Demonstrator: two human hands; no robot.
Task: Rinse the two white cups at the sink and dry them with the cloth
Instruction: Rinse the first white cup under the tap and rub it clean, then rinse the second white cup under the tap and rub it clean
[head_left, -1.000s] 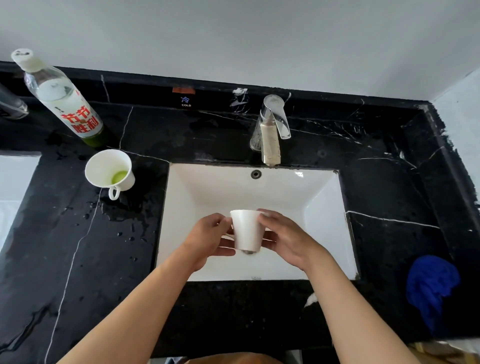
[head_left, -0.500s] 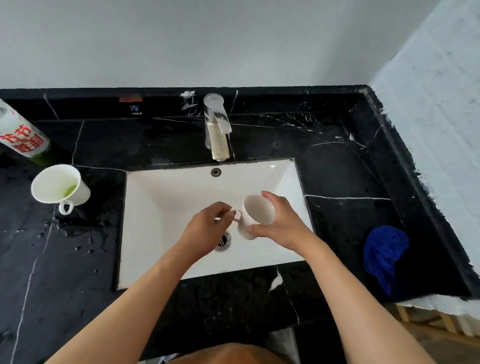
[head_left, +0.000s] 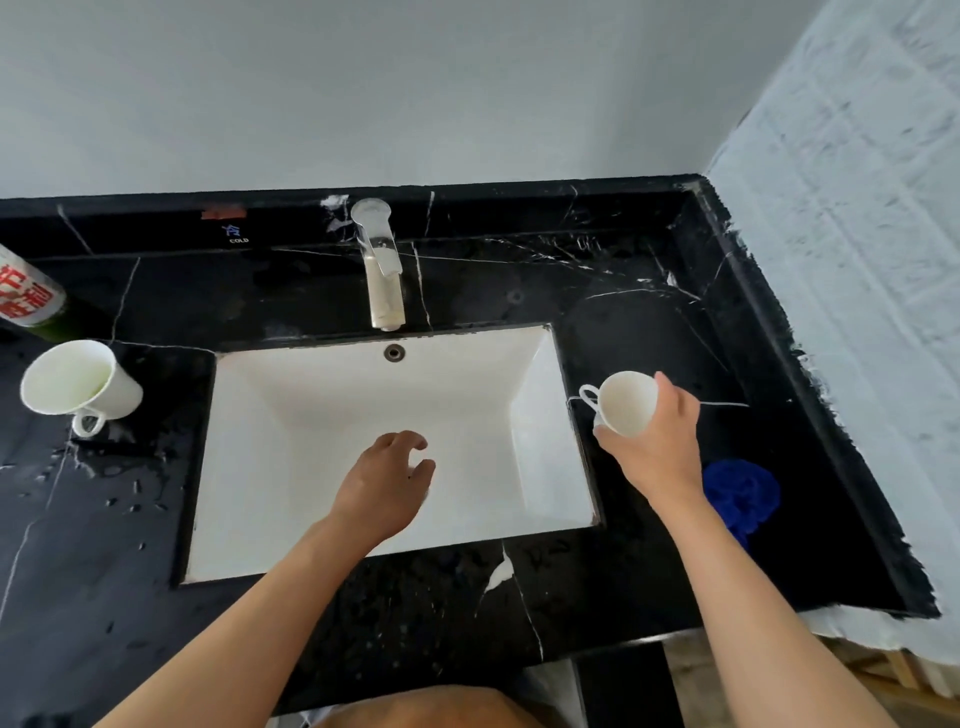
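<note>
My right hand (head_left: 657, 447) grips a white cup (head_left: 623, 401) by its body, over the black counter just right of the sink, with the handle pointing left. My left hand (head_left: 387, 480) hangs over the white sink basin (head_left: 291, 415) with fingers loosely curled and nothing in it. The second white cup (head_left: 78, 384) stands on the counter left of the sink, with a trace of green liquid inside. A crumpled blue cloth (head_left: 743, 496) lies on the counter beside my right wrist.
A steel faucet (head_left: 382, 270) stands behind the basin, with no water running. A bottle with a red-lettered label (head_left: 26, 293) leans at the far left. Water drops wet the black marble counter (head_left: 130, 545) left of the sink. A white wall borders the counter's right side.
My left hand has let go of the cup. My right hand carried it from over the basin to the right, above the counter. The view swung rightward.
</note>
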